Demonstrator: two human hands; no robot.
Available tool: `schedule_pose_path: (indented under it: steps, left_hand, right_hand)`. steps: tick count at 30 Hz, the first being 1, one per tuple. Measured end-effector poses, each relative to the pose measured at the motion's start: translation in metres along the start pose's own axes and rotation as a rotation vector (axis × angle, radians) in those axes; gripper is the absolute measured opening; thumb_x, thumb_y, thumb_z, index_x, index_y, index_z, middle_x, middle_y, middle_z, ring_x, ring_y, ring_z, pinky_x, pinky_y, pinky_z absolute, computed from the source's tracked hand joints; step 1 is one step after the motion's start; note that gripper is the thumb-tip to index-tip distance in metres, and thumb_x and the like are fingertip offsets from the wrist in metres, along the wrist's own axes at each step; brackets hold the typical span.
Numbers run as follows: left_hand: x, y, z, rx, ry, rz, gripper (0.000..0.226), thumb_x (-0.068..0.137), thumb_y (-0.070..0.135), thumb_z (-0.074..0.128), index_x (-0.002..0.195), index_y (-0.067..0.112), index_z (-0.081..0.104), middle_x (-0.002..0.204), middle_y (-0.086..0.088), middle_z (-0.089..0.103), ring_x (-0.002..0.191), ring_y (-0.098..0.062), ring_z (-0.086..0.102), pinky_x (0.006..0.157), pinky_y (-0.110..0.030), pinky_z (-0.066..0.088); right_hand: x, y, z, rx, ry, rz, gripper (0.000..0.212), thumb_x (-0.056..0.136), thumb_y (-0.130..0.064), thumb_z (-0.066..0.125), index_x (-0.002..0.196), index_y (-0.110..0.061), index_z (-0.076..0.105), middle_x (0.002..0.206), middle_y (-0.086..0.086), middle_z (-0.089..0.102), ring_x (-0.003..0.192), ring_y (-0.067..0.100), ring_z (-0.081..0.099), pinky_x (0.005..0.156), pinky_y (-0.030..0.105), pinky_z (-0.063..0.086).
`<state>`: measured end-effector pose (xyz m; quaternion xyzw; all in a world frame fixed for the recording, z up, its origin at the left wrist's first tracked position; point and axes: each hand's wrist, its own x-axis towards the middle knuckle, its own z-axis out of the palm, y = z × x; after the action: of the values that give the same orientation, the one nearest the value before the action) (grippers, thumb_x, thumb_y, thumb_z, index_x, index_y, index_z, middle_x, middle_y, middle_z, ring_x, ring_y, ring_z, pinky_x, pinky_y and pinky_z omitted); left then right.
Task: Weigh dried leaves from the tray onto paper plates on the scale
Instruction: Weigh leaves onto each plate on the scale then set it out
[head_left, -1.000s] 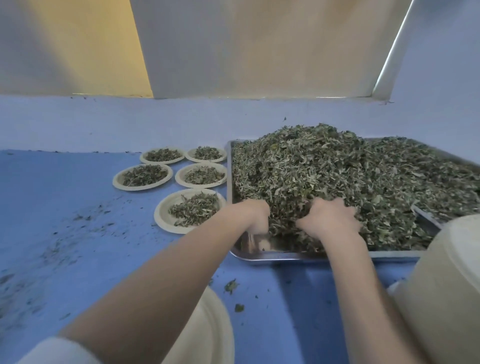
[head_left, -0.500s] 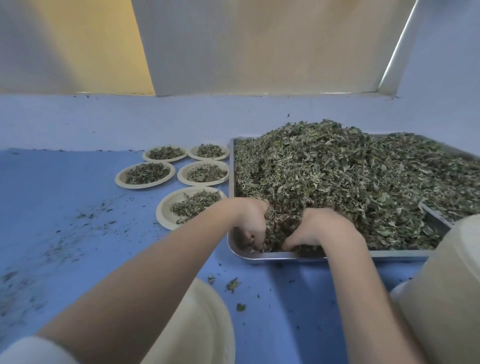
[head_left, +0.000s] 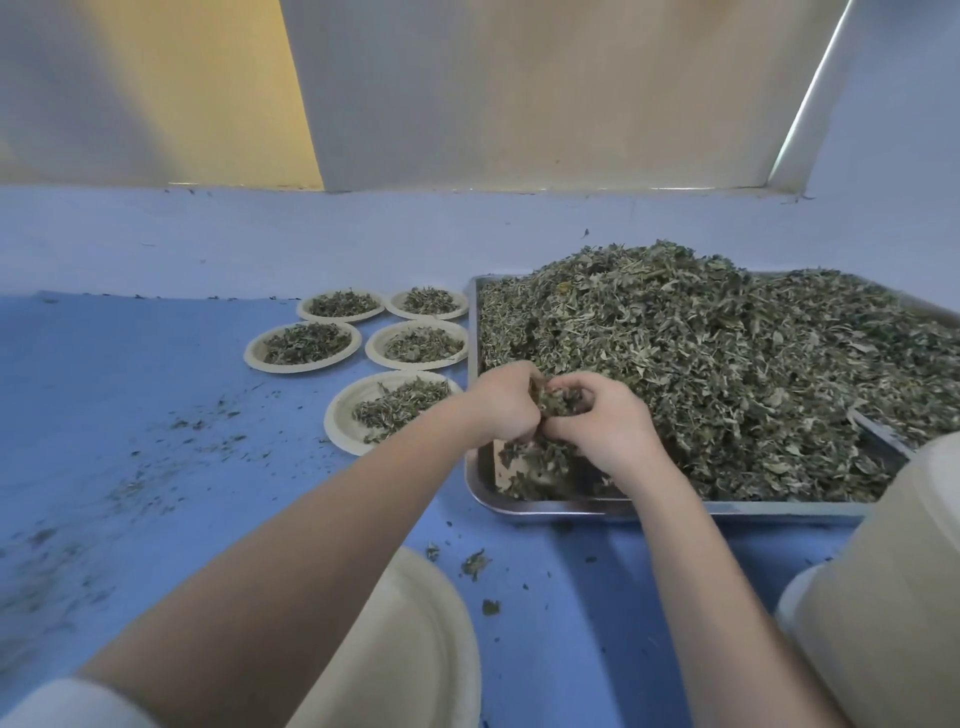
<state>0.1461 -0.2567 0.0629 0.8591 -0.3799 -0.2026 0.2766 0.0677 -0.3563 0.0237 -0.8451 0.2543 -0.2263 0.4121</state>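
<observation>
Both hands, dug apart into the pile a sec ago, now meet above the tray corner, left hand & right hand curled round a clump of dried leaves, so prob. next goes to the empty paper plate just under the left forearm

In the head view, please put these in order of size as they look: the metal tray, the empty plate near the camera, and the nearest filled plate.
1. Metal tray, clearly largest.
2. Empty plate; it looks big, but nearness to the camera may exaggerate this.
3. Nearest filled plate; its true size against the empty plate is unsure.
</observation>
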Motion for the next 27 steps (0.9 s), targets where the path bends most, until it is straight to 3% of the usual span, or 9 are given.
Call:
schedule_pose_path:
  steps: [5,9,11,14,17,19,22,25,27]
  left_hand:
    - [-0.04,0.007,-0.035,0.02,0.056,0.01,0.055,0.081,-0.011,0.057,0.132,0.007,0.047,0.085,0.001,0.045,0.072,-0.013,0.045,0.058,-0.023,0.039]
    - [-0.09,0.007,-0.063,0.054,0.076,-0.009,0.048,0.079,-0.007,0.063,0.126,0.002,0.053,0.101,-0.016,0.057,0.07,-0.019,0.051,0.059,-0.028,0.04]
    - [-0.118,0.001,-0.072,0.051,0.084,-0.019,0.04,0.077,-0.006,0.066,0.116,-0.002,0.057,0.099,-0.026,0.062,0.075,-0.025,0.054,0.065,-0.031,0.041]
    - [-0.163,-0.013,-0.074,-0.019,0.059,-0.049,0.032,0.075,-0.006,0.068,0.106,-0.003,0.061,0.104,-0.029,0.064,0.089,-0.033,0.064,0.082,-0.039,0.053]
    - [-0.201,-0.03,-0.065,-0.076,-0.006,-0.117,0.04,0.077,-0.004,0.069,0.115,0.003,0.059,0.106,-0.02,0.064,0.094,-0.027,0.066,0.085,-0.034,0.055]
    - [-0.217,-0.044,-0.057,-0.136,-0.079,-0.183,0.055,0.078,0.0,0.072,0.128,0.011,0.051,0.107,-0.012,0.06,0.089,-0.023,0.066,0.079,-0.025,0.056]
    - [-0.231,-0.062,-0.049,-0.141,-0.086,-0.231,0.066,0.081,0.011,0.072,0.139,0.023,0.042,0.125,0.0,0.054,0.09,-0.018,0.066,0.078,-0.024,0.056]
    - [-0.232,-0.08,-0.042,-0.137,0.134,-0.169,0.047,0.087,0.017,0.066,0.129,0.028,0.05,0.124,0.007,0.052,0.079,-0.007,0.061,0.067,-0.017,0.051]
    - [-0.228,-0.093,-0.035,-0.239,0.339,-0.131,0.025,0.091,0.018,0.061,0.113,0.028,0.058,0.113,0.007,0.058,0.08,-0.007,0.06,0.074,-0.023,0.051]
  right_hand:
    - [-0.014,-0.032,0.001,0.121,0.015,-0.08,0.042,0.07,-0.017,0.078,0.103,-0.038,0.065,0.104,-0.007,0.062,0.051,-0.002,0.055,0.058,0.025,0.051]
    - [-0.041,-0.066,0.003,0.248,-0.117,-0.105,0.043,0.071,-0.014,0.078,0.109,-0.03,0.067,0.099,-0.005,0.06,0.09,0.016,0.063,0.068,0.035,0.057]
    - [-0.058,-0.083,0.002,0.265,-0.206,-0.141,0.039,0.071,-0.012,0.078,0.104,-0.03,0.068,0.081,-0.012,0.05,0.078,0.009,0.058,0.056,0.024,0.05]
    - [-0.092,-0.099,0.003,0.256,-0.388,-0.187,0.035,0.072,-0.009,0.078,0.093,-0.034,0.066,0.086,-0.013,0.054,0.069,-0.004,0.057,0.051,0.02,0.05]
    - [-0.128,-0.105,0.009,0.258,-0.621,-0.205,0.032,0.074,-0.009,0.078,0.095,-0.03,0.065,0.072,-0.016,0.069,0.063,-0.007,0.063,0.053,0.02,0.054]
    - [-0.144,-0.103,0.012,0.072,-0.709,-0.21,0.031,0.072,-0.027,0.08,0.098,-0.036,0.066,0.082,-0.016,0.07,0.069,0.0,0.068,0.061,0.027,0.058]
    - [-0.151,-0.094,0.011,-0.242,-0.608,-0.244,0.04,0.066,-0.054,0.076,0.104,-0.043,0.067,0.102,-0.012,0.066,0.08,0.007,0.067,0.074,0.032,0.059]
    - [-0.149,-0.078,0.021,-0.111,-0.366,-0.286,0.019,0.073,-0.06,0.065,0.086,-0.046,0.069,0.087,-0.02,0.067,0.071,0.0,0.062,0.055,0.017,0.05]
    - [-0.144,-0.061,0.033,-0.018,-0.213,-0.295,0.013,0.083,-0.056,0.056,0.079,-0.048,0.065,0.082,-0.023,0.066,0.078,-0.001,0.06,0.067,0.012,0.044]
